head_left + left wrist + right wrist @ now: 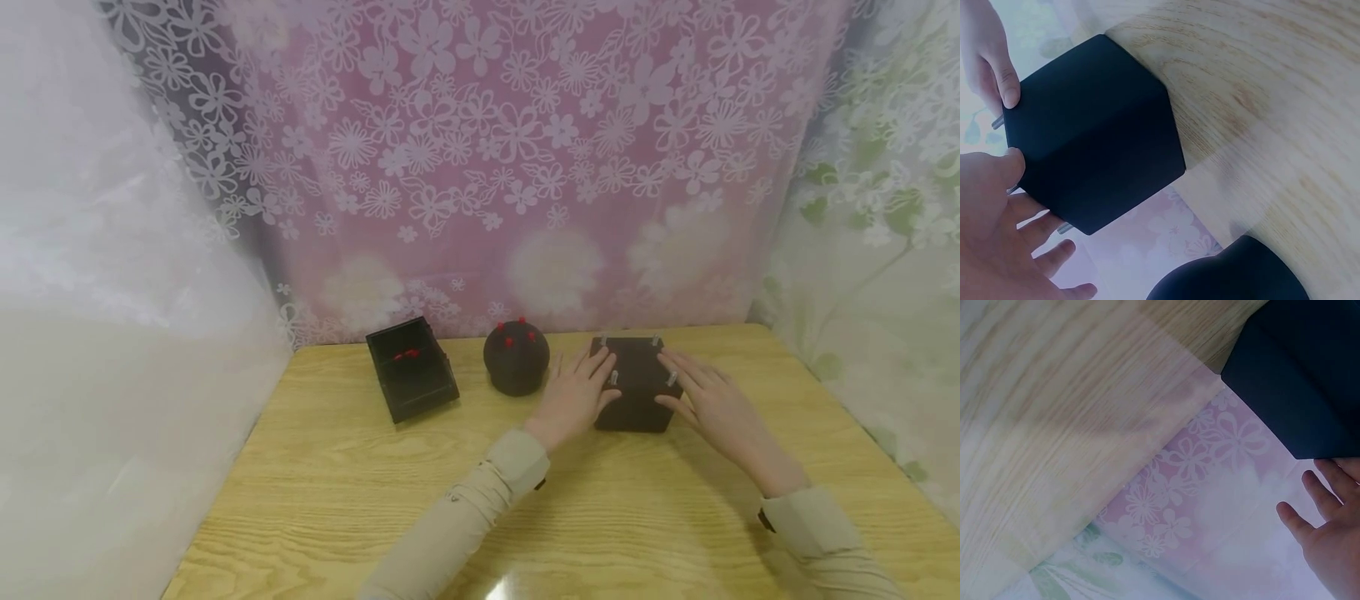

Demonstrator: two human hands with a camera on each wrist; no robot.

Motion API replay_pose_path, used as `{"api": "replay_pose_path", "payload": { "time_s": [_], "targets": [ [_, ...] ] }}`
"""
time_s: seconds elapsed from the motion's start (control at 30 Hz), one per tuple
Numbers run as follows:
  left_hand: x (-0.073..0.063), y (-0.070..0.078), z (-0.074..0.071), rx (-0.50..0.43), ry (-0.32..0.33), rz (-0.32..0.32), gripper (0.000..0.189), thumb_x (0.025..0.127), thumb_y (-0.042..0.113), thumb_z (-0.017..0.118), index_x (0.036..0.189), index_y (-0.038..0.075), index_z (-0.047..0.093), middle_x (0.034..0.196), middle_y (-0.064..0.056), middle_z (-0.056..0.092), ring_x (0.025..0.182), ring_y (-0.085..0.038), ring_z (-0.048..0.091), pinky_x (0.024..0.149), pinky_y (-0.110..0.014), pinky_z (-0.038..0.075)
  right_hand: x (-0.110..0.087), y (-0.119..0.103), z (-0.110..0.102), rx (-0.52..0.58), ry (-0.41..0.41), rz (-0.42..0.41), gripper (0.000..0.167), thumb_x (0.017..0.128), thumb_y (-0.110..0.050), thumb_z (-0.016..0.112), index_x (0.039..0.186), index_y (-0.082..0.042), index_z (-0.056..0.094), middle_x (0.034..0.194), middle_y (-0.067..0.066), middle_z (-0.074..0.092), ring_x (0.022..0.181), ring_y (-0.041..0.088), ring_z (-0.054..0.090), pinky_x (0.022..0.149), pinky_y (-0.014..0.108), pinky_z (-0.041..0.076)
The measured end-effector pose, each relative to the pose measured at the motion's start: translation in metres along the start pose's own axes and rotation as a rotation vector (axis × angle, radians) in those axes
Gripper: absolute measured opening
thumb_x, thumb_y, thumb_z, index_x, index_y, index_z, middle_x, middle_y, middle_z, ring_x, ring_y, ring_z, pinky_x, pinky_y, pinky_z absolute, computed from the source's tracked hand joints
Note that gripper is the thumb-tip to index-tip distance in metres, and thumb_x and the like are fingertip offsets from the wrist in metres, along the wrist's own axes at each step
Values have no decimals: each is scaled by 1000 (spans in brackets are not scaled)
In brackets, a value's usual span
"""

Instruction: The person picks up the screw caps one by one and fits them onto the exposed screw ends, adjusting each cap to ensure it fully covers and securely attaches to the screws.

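Note:
A black block-shaped box [633, 410] stands on the right part of the table, with several small clear or metallic pegs [614, 377] sticking up from its top. My left hand [570, 398] lies against its left side, fingers extended over the top edge. On the opposite side my right hand [722, 417] touches the right edge in the same way. In the left wrist view the left thumb [1015, 164] rests at the box's edge, beside a peg [1064, 229], and the other fingers are spread. The right wrist view has the right hand's fingers [1322, 494] straight near the box's corner.
Left of the box stands a round black object [516, 367] with several red pegs on top. Farther left sits an open black tray-like case [420, 410] with small red pieces inside. A floral curtain [465, 167] hangs behind the wooden table [330, 500], with pale sheets at both sides.

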State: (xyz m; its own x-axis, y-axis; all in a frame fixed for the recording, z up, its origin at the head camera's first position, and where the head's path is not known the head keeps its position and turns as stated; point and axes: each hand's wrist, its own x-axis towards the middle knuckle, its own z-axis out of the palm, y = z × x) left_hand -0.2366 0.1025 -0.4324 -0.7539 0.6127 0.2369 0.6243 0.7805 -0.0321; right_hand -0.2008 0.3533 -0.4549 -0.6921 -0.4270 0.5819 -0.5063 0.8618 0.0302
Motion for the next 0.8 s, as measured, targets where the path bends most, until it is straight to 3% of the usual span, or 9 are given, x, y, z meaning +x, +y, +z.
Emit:
{"api": "replay_pose_path", "payload": {
  "time_s": [0.3, 0.8],
  "targets": [
    [-6, 0, -3, -21, -20, -14, 62, 107, 53, 33, 161, 22, 29, 166, 5, 28, 153, -19, 24, 124, -52, 21, 1, -5, 0, 9, 48, -48, 70, 95, -43, 65, 145, 4, 51, 144, 26, 53, 124, 48, 55, 97, 65, 46],
    [-21, -5, -6, -35, 9, -14, 62, 107, 53, 37, 160, 22, 32, 165, 4, 30, 153, -20, 24, 123, -53, 22, 3, -16, 3, -3, 99, -96, 79, 104, -60, 34, 142, 6, 53, 142, 26, 55, 123, 45, 57, 96, 65, 47]
  ]
}}
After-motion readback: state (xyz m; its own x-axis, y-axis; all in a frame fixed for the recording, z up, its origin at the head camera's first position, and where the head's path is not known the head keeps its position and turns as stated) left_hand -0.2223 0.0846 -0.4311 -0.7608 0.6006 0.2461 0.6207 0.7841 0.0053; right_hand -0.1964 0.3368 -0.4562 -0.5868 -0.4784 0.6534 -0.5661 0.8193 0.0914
